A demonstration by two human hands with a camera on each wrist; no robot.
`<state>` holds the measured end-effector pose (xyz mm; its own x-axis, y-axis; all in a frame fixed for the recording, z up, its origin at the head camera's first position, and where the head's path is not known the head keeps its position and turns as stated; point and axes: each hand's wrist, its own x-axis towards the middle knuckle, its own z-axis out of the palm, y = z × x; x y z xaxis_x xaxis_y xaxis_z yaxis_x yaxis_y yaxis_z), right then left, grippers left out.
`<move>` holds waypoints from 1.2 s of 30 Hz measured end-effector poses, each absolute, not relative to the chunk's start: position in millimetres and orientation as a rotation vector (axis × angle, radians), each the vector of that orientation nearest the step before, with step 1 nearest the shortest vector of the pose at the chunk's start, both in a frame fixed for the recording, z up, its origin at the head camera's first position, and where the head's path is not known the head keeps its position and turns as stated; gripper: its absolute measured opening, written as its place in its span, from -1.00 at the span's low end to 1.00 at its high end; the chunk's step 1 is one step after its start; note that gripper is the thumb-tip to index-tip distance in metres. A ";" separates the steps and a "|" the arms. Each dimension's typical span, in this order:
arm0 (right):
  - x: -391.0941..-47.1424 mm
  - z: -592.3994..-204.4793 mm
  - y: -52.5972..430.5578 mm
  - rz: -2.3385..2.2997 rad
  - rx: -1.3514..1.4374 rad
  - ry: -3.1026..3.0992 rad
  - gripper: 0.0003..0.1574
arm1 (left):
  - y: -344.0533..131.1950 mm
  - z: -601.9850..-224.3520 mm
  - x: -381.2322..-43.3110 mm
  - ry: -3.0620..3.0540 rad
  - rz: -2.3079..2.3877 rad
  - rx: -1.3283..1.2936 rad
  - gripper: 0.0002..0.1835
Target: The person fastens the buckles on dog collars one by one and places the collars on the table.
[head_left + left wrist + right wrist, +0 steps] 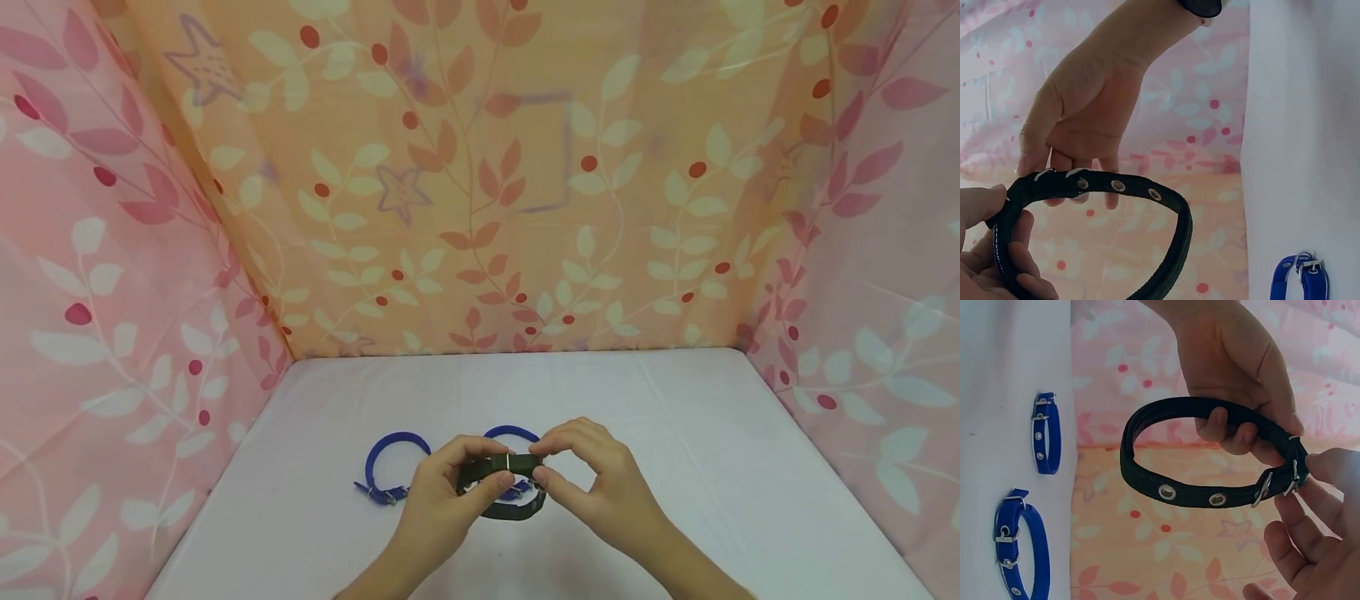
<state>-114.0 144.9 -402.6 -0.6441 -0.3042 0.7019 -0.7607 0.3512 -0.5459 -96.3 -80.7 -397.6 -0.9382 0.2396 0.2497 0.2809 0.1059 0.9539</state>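
Observation:
My left hand (438, 492) holds a dark green, nearly black pet collar (513, 511), thumb and fingers pinching the band. At the buckle (1294, 477), thumb and fingertips of my right hand (611, 479) pinch the same collar. It is raised above the table and forms a loop, with metal eyelets (1167, 491) along the strap. A blue collar (398, 436) lies on the table left of centre, partly hidden by my left hand. Behind the dark collar lies a second blue collar (512, 431), partly covered by it and my hands.
The table (360, 392) has a white cover. Pink leaf-patterned cloth (97, 275) hangs on the left, more pink cloth (877, 308) on the right, and an orange-toned patterned cloth (465, 167) stands at the back.

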 end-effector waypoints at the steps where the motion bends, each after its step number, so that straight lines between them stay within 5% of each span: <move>1: -113.7 -402.8 145.0 1.256 0.928 -2.140 -0.59 | -80.8 -398.0 -96.4 -2.298 -2.002 -0.572 -0.74; 36: -115.4 -395.8 154.6 1.215 1.022 -2.194 -0.51 | -90.9 -394.5 -99.1 -1.984 -2.032 -0.874 -0.78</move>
